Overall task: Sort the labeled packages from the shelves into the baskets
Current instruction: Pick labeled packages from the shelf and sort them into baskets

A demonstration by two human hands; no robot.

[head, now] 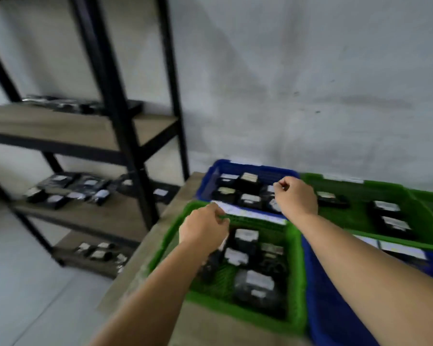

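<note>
My left hand (205, 227) hovers over the far left corner of the near green basket (296, 270), fingers curled, with nothing visible in it. My right hand (296, 196) hangs over the right side of the far blue basket (210, 181), also curled and holding nothing I can see. Both baskets hold several black packages with white labels (259, 280). More labeled packages (68, 191) lie on the middle shelf of the black rack (125, 136) at the left. The view is motion-blurred.
A second green basket (360, 193) with a few packages stands at the back right, and another blue basket (323, 308) at the near right. All sit on a wooden table (140, 258). Lower and upper shelves also carry packages. A grey wall lies behind.
</note>
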